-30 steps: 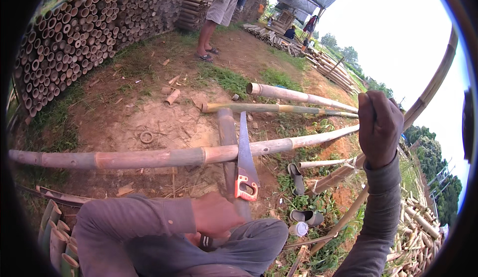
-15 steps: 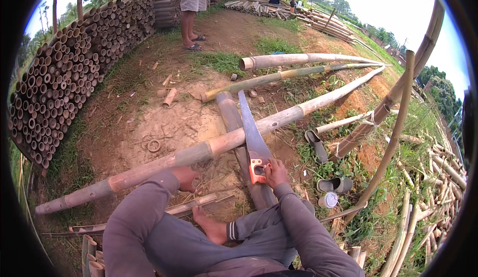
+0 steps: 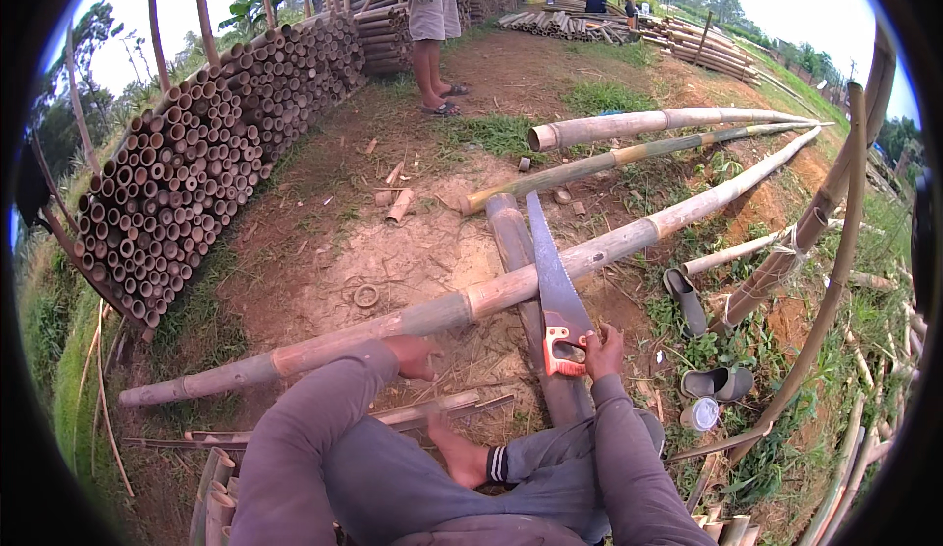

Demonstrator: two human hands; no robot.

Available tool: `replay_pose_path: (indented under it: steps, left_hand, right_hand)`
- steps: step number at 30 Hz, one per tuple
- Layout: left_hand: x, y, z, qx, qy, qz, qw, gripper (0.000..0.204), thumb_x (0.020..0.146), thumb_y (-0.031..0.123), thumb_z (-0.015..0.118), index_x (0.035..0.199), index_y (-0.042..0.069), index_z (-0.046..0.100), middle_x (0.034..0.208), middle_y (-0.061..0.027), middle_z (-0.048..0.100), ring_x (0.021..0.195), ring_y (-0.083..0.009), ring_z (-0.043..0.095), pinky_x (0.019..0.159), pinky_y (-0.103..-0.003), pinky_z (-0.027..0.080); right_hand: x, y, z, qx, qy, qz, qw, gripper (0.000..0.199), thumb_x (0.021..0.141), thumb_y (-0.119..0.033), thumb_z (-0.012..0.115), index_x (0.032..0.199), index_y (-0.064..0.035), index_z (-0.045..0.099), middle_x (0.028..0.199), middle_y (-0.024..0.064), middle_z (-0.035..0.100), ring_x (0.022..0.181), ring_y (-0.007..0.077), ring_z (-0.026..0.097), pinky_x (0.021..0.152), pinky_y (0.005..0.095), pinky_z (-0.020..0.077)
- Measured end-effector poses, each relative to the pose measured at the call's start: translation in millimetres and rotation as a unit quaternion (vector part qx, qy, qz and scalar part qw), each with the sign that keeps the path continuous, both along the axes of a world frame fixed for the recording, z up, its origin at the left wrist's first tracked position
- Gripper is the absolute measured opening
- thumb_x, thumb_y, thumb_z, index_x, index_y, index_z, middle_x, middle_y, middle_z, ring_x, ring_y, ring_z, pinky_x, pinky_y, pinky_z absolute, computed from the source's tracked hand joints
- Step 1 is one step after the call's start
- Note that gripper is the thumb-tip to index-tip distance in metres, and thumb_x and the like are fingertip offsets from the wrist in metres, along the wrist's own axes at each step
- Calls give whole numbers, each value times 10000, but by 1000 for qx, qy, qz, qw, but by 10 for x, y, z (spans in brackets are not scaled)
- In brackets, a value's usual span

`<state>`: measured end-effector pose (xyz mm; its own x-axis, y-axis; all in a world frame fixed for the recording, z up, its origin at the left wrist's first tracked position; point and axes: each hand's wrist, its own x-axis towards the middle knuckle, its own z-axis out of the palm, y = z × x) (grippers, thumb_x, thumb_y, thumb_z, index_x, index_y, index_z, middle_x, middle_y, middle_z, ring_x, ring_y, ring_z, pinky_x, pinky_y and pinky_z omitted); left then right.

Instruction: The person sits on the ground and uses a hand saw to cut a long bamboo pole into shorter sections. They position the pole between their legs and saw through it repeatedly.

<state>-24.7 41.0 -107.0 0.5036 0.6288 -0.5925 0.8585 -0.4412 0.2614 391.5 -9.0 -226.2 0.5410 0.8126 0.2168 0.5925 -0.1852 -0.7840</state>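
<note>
The right hand [image 3: 601, 342] grips the orange-handled steel handsaw [image 3: 556, 291], blade pointing away across the long tan bamboo pole [image 3: 511, 291], which the left hand [image 3: 413, 354] steadies.

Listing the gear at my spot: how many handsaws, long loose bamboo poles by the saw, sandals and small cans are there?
Handsaw: 1
Long bamboo poles: 3
Sandals: 2
Small can: 1
Total: 7
</note>
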Motion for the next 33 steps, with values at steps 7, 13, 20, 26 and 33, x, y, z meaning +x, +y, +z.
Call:
replay_pose_path:
  steps: [7,13,20,26,33]
  left_hand:
    - [-102,-87,8,58,-15,-9,998,734,862,496,771,1484,167,565,1200,-180,739,1155,-385,684,991,-479,524]
    - [-223,-86,7,60,-6,13,998,727,864,499,774,1482,177,568,1168,-177,746,1119,-394,694,974,-488,533]
    - [-197,-84,48,48,8,22,999,733,862,502,772,1485,176,565,1148,-173,750,1108,-383,700,958,-473,540]
    - [-205,-60,33,39,-17,24,999,734,875,498,767,1497,172,550,1173,-175,749,1116,-372,703,961,-461,541]
    - [-163,-98,168,22,4,43,999,722,857,495,769,1477,182,571,1274,-175,714,1215,-386,659,1043,-473,512]
  right_hand:
    - [9,7,15,19,6,13,1000,394,907,-249,742,1197,10,678,1178,235,659,1122,386,635,992,467,497]
    - [-35,-42,17,5,10,29,1000,390,907,-253,744,1196,2,687,1128,217,667,1024,359,657,907,457,527]
    - [-14,-2,-64,5,-3,37,999,376,884,-254,754,1158,1,713,1123,222,696,1060,381,671,934,467,530]
    - [-16,-44,-41,3,-7,55,998,358,878,-251,760,1125,6,724,1117,230,708,1076,387,681,951,466,535]
    - [-70,-78,96,-4,-15,46,999,324,875,-250,762,1095,-13,748,1076,240,721,1065,394,690,943,472,542]
